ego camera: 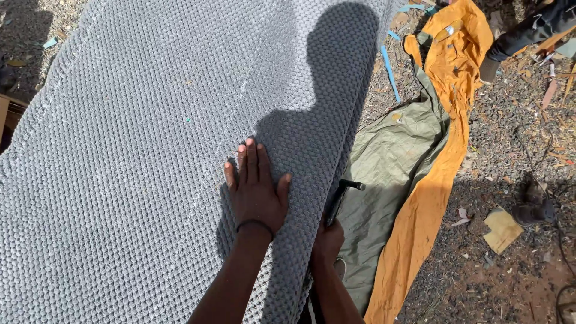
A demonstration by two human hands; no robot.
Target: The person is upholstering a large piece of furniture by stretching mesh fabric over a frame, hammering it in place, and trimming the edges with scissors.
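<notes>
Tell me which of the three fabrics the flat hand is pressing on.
The grey knobbly fabric: the left hand lies flat on it; the green cloth and orange cloth lie beside, untouched.

Count of what is lying in view

Showing one grey textured sheet (150, 150), two hands (257, 192), one black tool (339, 198), one green cloth (390, 162), one orange cloth (444, 144), one yellow scrap (503, 230).

Outdoors, hard sunlight, my shadow sharp. Gravel ground (510, 108) around me, littered with scraps. Orange cloth (432, 198) over olive tarp (390, 156) at my right. Blue strips (390, 72) beyond.
</notes>
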